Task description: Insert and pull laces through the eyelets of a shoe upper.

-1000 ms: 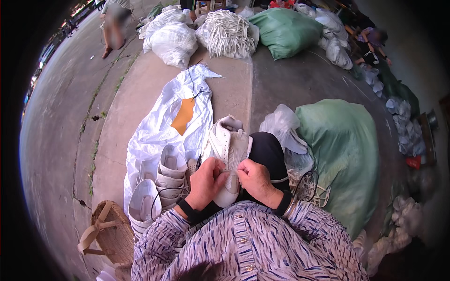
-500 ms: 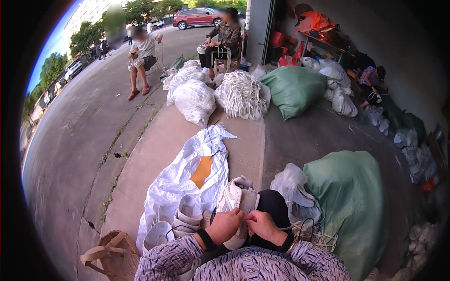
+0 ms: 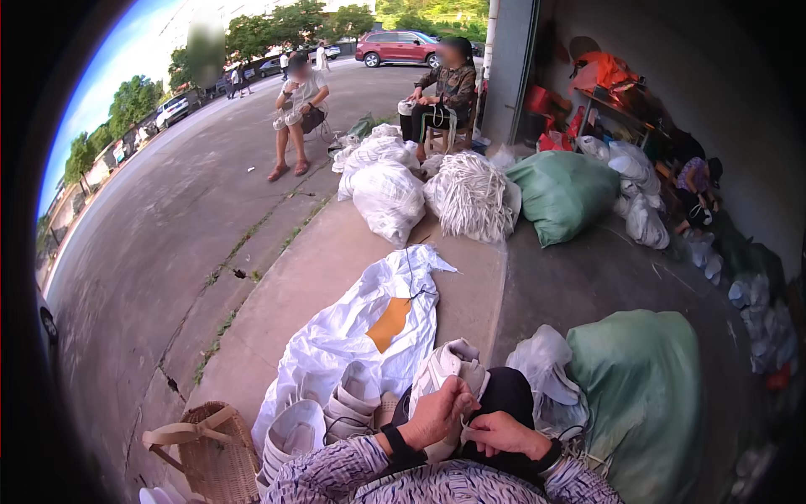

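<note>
Apparently both hands (image 3: 470, 420) work one white shoe (image 3: 445, 374).

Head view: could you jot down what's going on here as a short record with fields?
Setting: pavement beside a street
Left hand: grips the white shoe resting on the person's lap
Right hand: pinches at the shoe's near end, close to the left hand
Beside the lap: more white shoes on a white sack
Lower left: woven basket
Right: green sack
Farther off: white bags, bundle of white cords, two seated people
</note>
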{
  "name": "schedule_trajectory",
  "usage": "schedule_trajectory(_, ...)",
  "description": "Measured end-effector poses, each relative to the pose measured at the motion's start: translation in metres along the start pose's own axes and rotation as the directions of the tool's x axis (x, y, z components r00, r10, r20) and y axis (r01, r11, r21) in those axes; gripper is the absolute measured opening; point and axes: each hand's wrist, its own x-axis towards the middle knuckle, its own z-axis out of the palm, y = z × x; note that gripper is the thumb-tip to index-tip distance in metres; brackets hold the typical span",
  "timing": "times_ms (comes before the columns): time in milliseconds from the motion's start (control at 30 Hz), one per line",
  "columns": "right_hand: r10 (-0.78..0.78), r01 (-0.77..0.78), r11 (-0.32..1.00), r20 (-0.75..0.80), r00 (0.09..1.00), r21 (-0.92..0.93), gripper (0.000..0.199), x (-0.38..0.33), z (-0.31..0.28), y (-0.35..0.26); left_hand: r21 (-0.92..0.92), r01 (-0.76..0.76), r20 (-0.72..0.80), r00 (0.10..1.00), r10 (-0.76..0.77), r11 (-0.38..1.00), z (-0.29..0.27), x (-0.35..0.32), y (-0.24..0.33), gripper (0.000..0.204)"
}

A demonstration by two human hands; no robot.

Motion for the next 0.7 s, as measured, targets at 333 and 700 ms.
schedule_trajectory(333, -0.636, 0.590, 0.419, -0.241, 0.733, 0.690, 0.025, -0.074, -0.080, 0.049, -0.638, -0.086, -0.641, 0.610, -0.466, 0.765, -0.169, -0.007, -0.021, 0.019)
schedule_trajectory(700, -0.321, 0.950, -0.237, -0.939, 0.123, 0.205, 0.048, -0.269, -0.197, 0.205, -0.128, -0.373, -0.943, -0.241, -0.229, 0.919, -0.546, -0.219, -0.068, 0.023)
